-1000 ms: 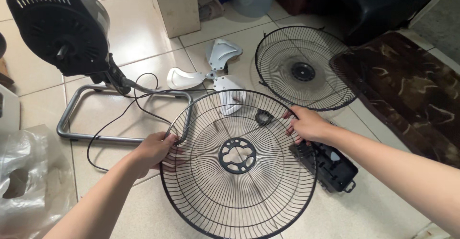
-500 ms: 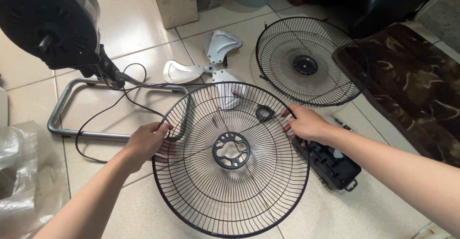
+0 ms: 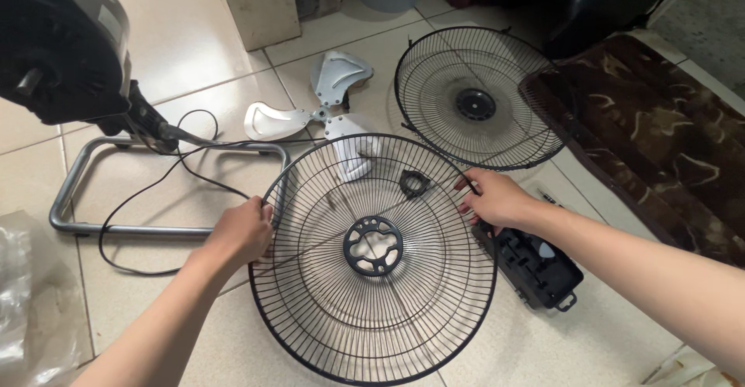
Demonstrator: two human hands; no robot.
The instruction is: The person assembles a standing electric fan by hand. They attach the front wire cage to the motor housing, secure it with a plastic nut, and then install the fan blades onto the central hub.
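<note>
Just hands (image 3: pixel 242 232) gripping black grille (image 3: pixel 372 309)

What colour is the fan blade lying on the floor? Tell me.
Silver-grey; the three-lobed fan blade shows best in the head view.

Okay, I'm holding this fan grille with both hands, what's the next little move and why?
Probably lift the grille up and left toward the motor head. The left hand and right hand grip opposite rims, and the motor head's bare shaft faces you with no grille on it.
</note>
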